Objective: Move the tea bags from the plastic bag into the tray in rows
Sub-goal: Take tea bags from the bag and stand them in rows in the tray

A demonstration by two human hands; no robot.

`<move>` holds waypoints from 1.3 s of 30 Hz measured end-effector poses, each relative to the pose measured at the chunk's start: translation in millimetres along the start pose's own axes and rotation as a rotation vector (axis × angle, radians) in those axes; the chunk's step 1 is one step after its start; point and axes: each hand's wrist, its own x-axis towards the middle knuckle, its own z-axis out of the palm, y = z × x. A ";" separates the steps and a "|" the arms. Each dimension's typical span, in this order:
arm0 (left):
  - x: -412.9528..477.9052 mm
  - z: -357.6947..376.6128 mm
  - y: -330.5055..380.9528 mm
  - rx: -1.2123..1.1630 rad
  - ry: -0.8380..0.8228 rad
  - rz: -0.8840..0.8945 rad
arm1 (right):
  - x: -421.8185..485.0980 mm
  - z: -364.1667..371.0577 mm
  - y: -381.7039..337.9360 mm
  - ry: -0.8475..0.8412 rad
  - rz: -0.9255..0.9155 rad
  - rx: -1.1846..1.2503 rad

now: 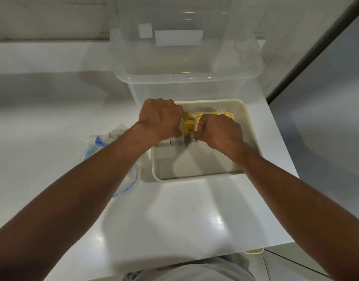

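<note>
Over the near edge of the white bench (174, 220) to the cream tray (194, 175), its near half not yet filled. At mid-tray, left hand (160, 118) and right hand (221, 130) both curled, pinching yellow-and-white tea bags (189, 126) from either side (fingertips hidden, so exact hold uncertain). Best to squeeze the bags upright and snug against the row behind, tags level, before letting go. Left of the tray, crumpled plastic bag (105, 145) on the bench, contents unclear. Behind, a clear tub (184, 78) with pale labels.
</note>
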 end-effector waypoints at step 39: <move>-177.7 104.3 -122.4 -0.686 0.162 -0.162 | -111.5 94.9 -186.1 0.103 -0.148 0.385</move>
